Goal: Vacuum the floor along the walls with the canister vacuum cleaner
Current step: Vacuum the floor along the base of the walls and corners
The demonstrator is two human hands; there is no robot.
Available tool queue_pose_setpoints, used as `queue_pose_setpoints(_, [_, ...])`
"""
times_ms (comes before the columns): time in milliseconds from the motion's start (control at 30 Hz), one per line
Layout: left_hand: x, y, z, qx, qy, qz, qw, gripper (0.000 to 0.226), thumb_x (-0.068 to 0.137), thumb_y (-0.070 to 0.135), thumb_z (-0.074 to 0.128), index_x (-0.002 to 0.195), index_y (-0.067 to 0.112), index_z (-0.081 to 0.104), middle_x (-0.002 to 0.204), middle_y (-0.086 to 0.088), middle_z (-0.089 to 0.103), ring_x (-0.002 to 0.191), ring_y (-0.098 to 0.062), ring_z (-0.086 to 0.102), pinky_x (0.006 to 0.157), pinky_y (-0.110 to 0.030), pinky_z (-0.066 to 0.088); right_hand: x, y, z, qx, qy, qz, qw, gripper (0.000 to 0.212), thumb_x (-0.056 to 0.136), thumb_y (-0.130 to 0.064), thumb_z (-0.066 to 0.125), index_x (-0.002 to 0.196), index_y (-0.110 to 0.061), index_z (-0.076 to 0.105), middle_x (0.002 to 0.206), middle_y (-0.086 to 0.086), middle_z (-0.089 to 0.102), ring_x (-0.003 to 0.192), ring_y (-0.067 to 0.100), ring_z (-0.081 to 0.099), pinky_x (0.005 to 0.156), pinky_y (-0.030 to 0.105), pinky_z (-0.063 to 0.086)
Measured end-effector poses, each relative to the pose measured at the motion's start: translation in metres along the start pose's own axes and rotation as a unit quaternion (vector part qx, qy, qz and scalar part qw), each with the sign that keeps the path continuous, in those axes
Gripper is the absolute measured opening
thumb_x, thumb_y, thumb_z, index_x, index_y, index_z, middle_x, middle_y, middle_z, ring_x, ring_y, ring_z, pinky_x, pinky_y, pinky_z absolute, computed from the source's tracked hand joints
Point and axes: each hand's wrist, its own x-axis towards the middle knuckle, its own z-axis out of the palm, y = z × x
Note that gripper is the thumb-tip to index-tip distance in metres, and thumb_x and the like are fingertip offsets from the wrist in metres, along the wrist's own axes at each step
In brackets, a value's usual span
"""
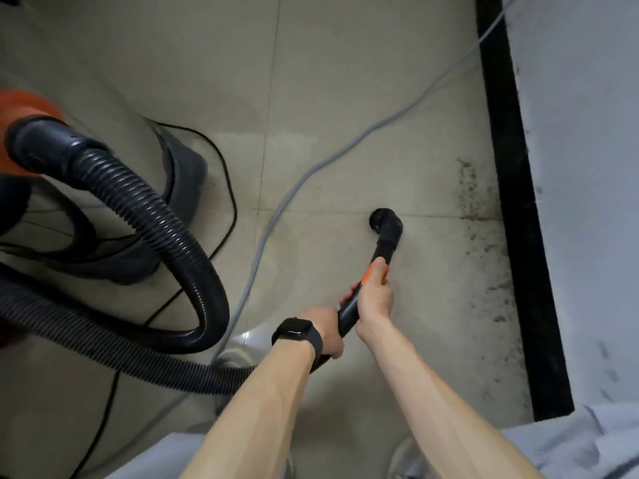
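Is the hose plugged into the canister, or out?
Plugged in: the black cuff of the hose sits in the orange canister at left.

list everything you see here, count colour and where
vacuum: 1, orange top, left
hose: 1, black, loops from vacuum to wand
wand: 1, black with orange, centre, tip on floor
cable: 1, grey, across floor
cord: 1, black, floor by vacuum
baseboard: 1, black, right
wall: 1, white, far right
dirt: many specks, dark, floor by baseboard
floor: tiles, beige
watch: 1, black, left wrist
left hand: 1, grips wand's near end
right hand: 1, grips wand further down
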Motion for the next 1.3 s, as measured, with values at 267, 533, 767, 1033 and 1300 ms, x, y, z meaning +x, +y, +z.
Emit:
queue_pose_setpoints(267, [0.042, 0.065, -0.016, 0.014, -0.075, 0.07, 0.995, 0.055, 0.072, 0.036, 0.085, 0.116, 0.013, 0.062, 0.113, -0.007, 0.07, 0.102, -0.028, 0.067, 0.084, -0.033, 0.055, 0.048, -0.036, -0.04, -0.122, 0.119, -0.069, 0.983, 0.069, 0.097, -0.069, 0.036, 0.096, -0.004, 0.059, 0.049, 0.005, 0.06, 0.041, 0.027, 0.059, 0.053, 0.044, 0.059])
queue_pose_setpoints(533, [0.074, 0.085, -0.056, 0.104, -0.222, 0.078, 0.966, 0.08, 0.061, 0.041, 0.092, 0.131, 0.018, 0.059, 0.107, 0.001, 0.073, 0.096, -0.021, 0.068, 0.089, -0.037, 0.058, 0.057, -0.028, -0.047, -0.192, 0.127, -0.085, 0.969, 0.06, 0.097, -0.073, 0.033, 0.102, -0.018, 0.057, 0.086, 0.01, 0.072, 0.077, 0.029, 0.069, 0.076, 0.042, 0.056])
queue_pose_setpoints(767, [0.071, 0.037, -0.043, 0.141, -0.25, 0.049, 0.957, 0.061, 0.06, 0.06, 0.084, 0.105, 0.023, 0.068, 0.098, 0.011, 0.074, 0.089, -0.011, 0.07, 0.069, -0.027, 0.052, 0.036, 0.004, -0.03, -0.138, 0.054, -0.116, 0.982, 0.051, 0.1, -0.062, 0.045, 0.091, -0.014, 0.058, 0.059, 0.004, 0.066, 0.045, 0.022, 0.062, 0.052, 0.034, 0.053])
queue_pose_setpoints(1033, [0.046, -0.028, -0.059, 0.076, -0.25, -0.02, 0.965, 0.058, 0.069, 0.054, 0.083, 0.117, 0.026, 0.067, 0.1, 0.017, 0.072, 0.1, -0.008, 0.067, 0.099, -0.035, 0.049, 0.018, 0.024, 0.03, -0.172, -0.039, -0.135, 0.975, 0.051, 0.1, -0.063, 0.044, 0.092, -0.015, 0.061, 0.06, 0.002, 0.066, 0.045, 0.02, 0.063, 0.056, 0.038, 0.057])
queue_pose_setpoints(1300, [0.025, 0.031, -0.065, 0.147, -0.282, 0.007, 0.948, 0.025, 0.088, 0.037, 0.072, 0.106, 0.023, 0.063, 0.09, 0.015, 0.066, 0.053, 0.012, 0.059, 0.044, -0.012, 0.045, 0.008, 0.025, -0.011, -0.117, 0.143, -0.087, 0.979, 0.055, 0.101, -0.067, 0.037, 0.097, -0.016, 0.057, 0.071, 0.007, 0.071, 0.051, 0.022, 0.067, 0.063, 0.038, 0.057])
